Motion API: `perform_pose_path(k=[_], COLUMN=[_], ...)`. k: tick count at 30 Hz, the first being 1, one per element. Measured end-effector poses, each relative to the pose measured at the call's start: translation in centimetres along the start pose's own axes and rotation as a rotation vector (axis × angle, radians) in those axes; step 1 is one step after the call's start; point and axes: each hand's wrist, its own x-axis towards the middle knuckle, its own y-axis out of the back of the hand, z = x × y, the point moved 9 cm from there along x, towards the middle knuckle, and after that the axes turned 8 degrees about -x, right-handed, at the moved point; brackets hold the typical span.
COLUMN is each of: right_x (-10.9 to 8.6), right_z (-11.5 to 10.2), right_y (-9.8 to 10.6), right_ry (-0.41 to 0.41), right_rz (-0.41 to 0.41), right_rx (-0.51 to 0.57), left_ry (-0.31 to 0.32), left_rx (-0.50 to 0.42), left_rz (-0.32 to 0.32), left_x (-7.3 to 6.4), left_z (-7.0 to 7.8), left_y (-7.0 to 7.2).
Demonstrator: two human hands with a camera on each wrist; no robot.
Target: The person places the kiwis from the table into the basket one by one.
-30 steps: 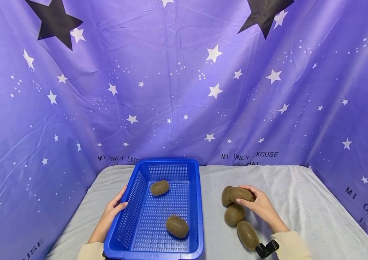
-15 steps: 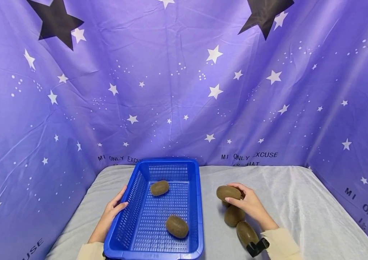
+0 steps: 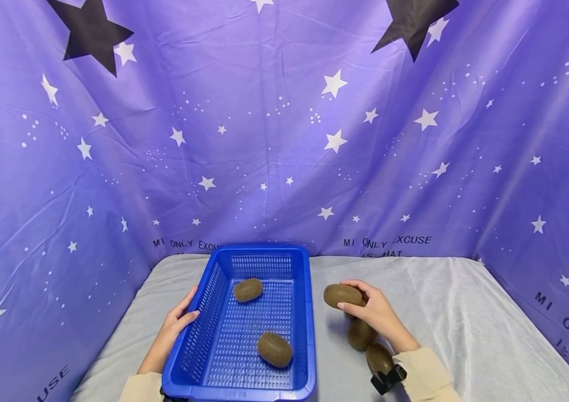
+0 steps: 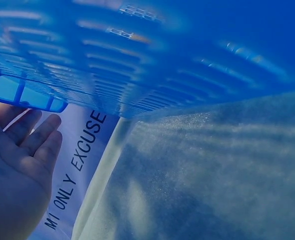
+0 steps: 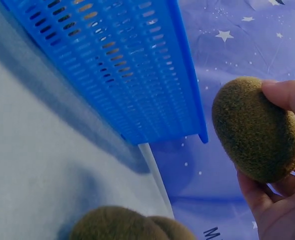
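Observation:
My right hand [image 3: 379, 315] pinches a brown, fuzzy kiwi [image 3: 342, 296] between thumb and fingers, above the cloth to the right of a blue plastic basket [image 3: 310, 329]. In the right wrist view this kiwi [image 5: 255, 130] is raised beside the basket's wall [image 5: 122, 75]. My left hand [image 3: 170, 335] holds the basket's left rim, thumb on top; in the left wrist view its fingers [image 4: 42, 135] reach up under the rim. Inside the basket lie two kiwis, one farther back [image 3: 248, 290] and one nearer [image 3: 275, 349].
Below my right hand, a kiwi [image 3: 362, 335] and another kiwi [image 3: 379, 358] lie on the pale grey cloth [image 3: 485, 329]; one more behind them is mostly hidden. A purple star-patterned curtain [image 3: 264, 139] closes off the back and sides.
My right hand has lifted a kiwi off the group on the cloth and carried it left toward the basket. The left hand and the basket stay in place.

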Motion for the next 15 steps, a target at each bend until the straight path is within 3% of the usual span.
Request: perform_pose_path(k=[9,15], right_x=[0.4,0.6], right_z=[-0.9,-1.6], right_y=[-0.8,-1.7], right_ry=[-0.005,0.012], right_rz=[-0.021,-0.046], right_rx=[0.038,0.064], left_ry=[0.019,-0.004], left_rx=[0.005,0.013], left_rz=[0.0,0.003], left_x=[0.0,0.0], left_z=[-0.2,0.1], left_y=[0.0,0.0])
